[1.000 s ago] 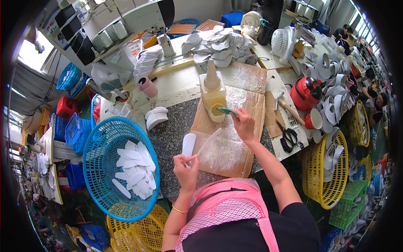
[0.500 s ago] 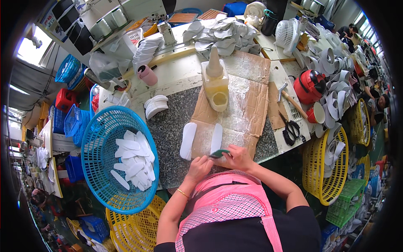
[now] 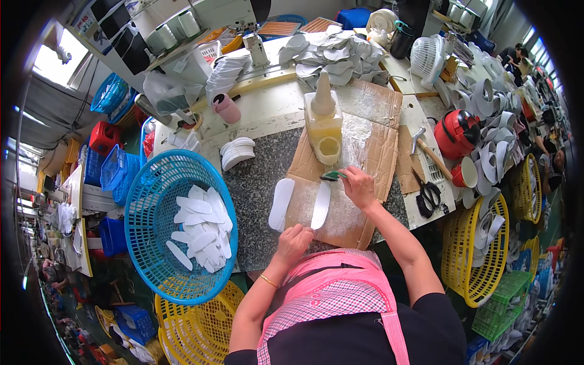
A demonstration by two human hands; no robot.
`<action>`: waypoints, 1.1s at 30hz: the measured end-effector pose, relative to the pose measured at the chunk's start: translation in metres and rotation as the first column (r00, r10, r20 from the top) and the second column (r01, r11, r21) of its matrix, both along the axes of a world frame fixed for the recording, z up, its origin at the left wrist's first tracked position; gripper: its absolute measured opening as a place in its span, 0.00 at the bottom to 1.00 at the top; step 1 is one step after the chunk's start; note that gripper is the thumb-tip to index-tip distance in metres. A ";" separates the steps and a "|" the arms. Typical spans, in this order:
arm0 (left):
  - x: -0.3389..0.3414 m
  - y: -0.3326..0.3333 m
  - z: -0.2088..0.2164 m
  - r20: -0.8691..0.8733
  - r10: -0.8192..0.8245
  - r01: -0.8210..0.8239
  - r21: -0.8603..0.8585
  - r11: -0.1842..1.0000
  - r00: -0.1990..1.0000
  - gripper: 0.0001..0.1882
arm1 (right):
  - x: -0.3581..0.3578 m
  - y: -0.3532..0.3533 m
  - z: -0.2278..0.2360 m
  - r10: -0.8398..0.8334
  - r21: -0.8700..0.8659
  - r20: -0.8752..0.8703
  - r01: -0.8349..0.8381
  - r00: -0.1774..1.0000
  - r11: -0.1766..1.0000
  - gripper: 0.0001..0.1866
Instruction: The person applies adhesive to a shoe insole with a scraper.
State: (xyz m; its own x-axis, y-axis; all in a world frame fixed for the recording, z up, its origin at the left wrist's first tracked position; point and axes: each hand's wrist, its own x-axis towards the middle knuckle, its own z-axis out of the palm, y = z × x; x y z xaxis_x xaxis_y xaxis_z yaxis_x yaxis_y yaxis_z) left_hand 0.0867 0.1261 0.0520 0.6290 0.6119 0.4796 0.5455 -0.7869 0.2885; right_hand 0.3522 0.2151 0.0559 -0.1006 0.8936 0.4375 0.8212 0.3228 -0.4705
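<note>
Left hand at 6 o'clock on the cardboard, fingers curled together, tips at the near end of a white insole lying flat; can't tell if it pins the insole or just touches it

Right hand just right of that, fingers clamped on a small green brush, bristles between the insole's far tip and the glue pot

Second insole at 9 o'clock of the first, just beside it, half on the granite table, half over the cardboard edge

Step, as I read it: gluing insoles one at a time; brush looks poised between a dip and a stroke, the first insole next up. Next move calls for a steady hold at the near end and a long stroke along the insole, without smearing the neighbour

Further out: blue basket of insoles at 9 o'clock; scissors and hammer at 3 o'clock; small white stack at 11; big insole pile at 12, beyond the pot
</note>
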 end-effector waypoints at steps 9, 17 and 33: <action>-0.023 0.004 0.044 0.358 0.266 -0.240 -0.115 0.964 0.895 0.23 | 0.025 -0.036 -0.009 -0.185 -0.163 -0.125 0.163 0.975 0.973 0.05; -0.129 0.026 0.116 0.291 0.777 -0.808 -0.024 0.589 0.558 0.19 | 0.044 -0.031 0.022 -0.252 -0.008 -0.132 0.253 0.959 0.967 0.07; -0.019 -0.034 -0.011 0.029 0.487 -0.410 -0.497 0.765 0.873 0.14 | 0.096 -0.044 -0.028 -0.442 -0.215 -0.243 0.396 0.863 0.893 0.04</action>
